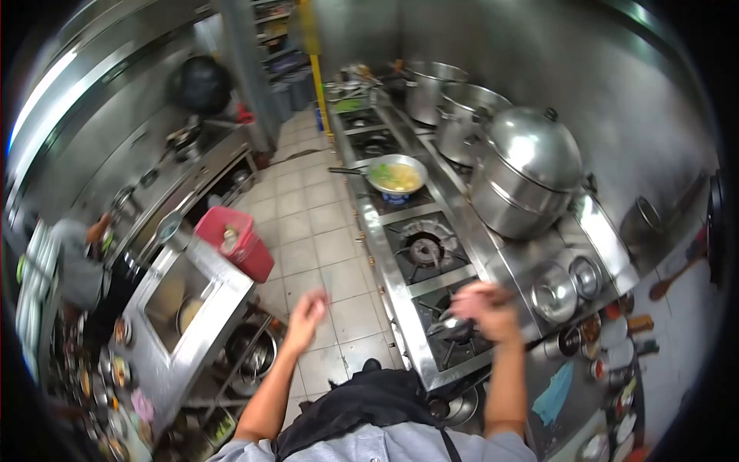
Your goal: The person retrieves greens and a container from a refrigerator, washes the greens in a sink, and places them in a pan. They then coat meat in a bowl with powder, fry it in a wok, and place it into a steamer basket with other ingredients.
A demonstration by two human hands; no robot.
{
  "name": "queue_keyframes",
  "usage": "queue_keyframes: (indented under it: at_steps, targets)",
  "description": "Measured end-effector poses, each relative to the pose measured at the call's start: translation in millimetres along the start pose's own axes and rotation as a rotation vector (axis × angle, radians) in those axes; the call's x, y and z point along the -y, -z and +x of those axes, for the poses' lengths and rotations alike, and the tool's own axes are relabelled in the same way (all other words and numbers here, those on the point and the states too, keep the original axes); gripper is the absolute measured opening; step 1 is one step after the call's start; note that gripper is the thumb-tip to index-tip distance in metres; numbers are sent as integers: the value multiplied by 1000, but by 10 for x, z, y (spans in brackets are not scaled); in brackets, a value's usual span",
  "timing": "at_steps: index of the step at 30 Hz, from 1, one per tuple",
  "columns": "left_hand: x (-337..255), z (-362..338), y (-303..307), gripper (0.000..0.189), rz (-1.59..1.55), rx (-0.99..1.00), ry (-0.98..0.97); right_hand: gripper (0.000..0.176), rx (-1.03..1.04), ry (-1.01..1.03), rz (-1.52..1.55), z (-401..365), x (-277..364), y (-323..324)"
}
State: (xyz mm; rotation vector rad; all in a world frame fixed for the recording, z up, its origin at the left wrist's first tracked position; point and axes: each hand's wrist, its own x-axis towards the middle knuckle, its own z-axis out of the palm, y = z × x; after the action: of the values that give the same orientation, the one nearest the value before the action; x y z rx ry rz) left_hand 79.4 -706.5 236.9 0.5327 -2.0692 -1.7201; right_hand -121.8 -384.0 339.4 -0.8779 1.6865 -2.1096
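Observation:
My left hand (307,311) is held out over the floor tiles, left of the stove, with nothing in it; its fingers are loosely curled and apart. Over the nearest burner (449,348) of the steel stove (419,289) is my right hand (482,306), smeared by motion. A small shiny metal vessel (453,329) shows just below its fingers; I cannot tell whether the hand holds it. Farther along the stove, a frying pan (372,175) holds yellow liquid with green pieces and stands apart from both hands.
Large steel pots (508,196) line the stove's back. Metal bowls (553,292) and a blue-green cloth (553,394) lie to the right. Left of the aisle are a red bin (258,258) and a steel counter (165,369). Another person (77,266) stands at far left.

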Motion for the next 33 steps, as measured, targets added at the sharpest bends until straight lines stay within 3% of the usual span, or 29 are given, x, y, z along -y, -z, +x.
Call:
queue_keyframes:
  at_steps: [1, 2, 3, 4, 5, 6, 7, 9, 13, 14, 15, 17, 18, 19, 20, 21, 23, 24, 25, 26, 28, 29, 31, 33]
  targets:
    - [-606, 552, -50, 64, -105, -8, -283, 18, 152, -101, -217, 154, -409, -103]
    - [-1063, 1026, -90, 64, -349, 68, -452, 20, 158, -265, -229, 208, -746, -289]
    - [-1471, 1267, -258, 64, -363, 137, -432, 28, 159, -348, -346, 287, -736, -506]
    - [-1874, 1441, -532, 66, -111, 553, -499, 33, 240, -326, -674, 398, -786, -583]
    - [-2097, 1627, -857, 69, 160, 963, -587, 36, 212, -309, -774, 469, -723, -614]
    - [-1951, 1737, -1223, 67, 562, 1069, -658, 35, 34, -223, -723, 478, -1026, -487]
    - [-1746, 1960, -1535, 69, 302, 1240, -612, 35, -131, -148, -683, 394, -1309, -302]
    - [-1915, 2499, -2091, 65, -89, 1179, -578, 30, -471, -237, -780, 272, -949, -99]
    - [-2831, 3830, -3509, 39, 157, 828, -998, 28, -1097, -340, -884, -325, -526, -146]
    - [-2967, 4250, -4003, 38, 116, 675, -1207, 25, -1185, -383, -1068, -545, -553, -234]
    - [-3057, 4699, -4518, 36, 201, 443, -1467, 25, -1337, -466, -1010, -613, -475, -414]
    - [-3155, 5287, -5220, 34, 561, 162, -1554, 27, -1587, -636, -967, -661, -385, -860]
    - [-3285, 5502, -5418, 34, 525, 195, -1571, 29, -1678, -722, -1004, -660, -372, -1025]
    - [-3389, 5695, -5566, 34, 725, 507, -1490, 29, -1713, -740, -1006, -621, -313, -1161]
    - [-3433, 5801, -5615, 34, 928, 814, -1374, 30, -1758, -932, -1041, -573, -242, -1293]
    - [-3422, 5889, -5641, 34, 915, 837, -1382, 31, -1791, -1126, -1065, -529, -195, -1397]
    - [-3482, 5981, -5464, 34, 734, 989, -1449, 32, -2089, -851, -1026, -421, -58, -1380]
    - [-3552, 6071, -5323, 34, 672, 1030, -1351, 32, -2188, -496, -1497, -332, 14, -1234]
    - [-3608, 6167, -5165, 35, 615, 1070, -1250, 33, -2176, -274, -1381, -151, 360, -1125]
    - [-3587, 6322, -5044, 36, 482, 996, -1279, 34, -2098, 45, -1246, 101, 733, -940]
    - [-3666, 6644, -4720, 38, 318, 879, -1289, 38, -1764, 576, -1058, 607, 1344, -511]
    - [-3707, 6770, -4542, 39, 291, 838, -1271, 41, -1847, 747, -1113, 791, 1507, -223]
    - [-3667, 7059, -4267, 37, 265, 826, -1207, 45, -1821, 942, -1062, 1449, 1769, 342]
    - [-3643, 7212, -4092, 36, 233, 805, -1141, 44, -1808, 899, -1131, 2109, 1773, 881]
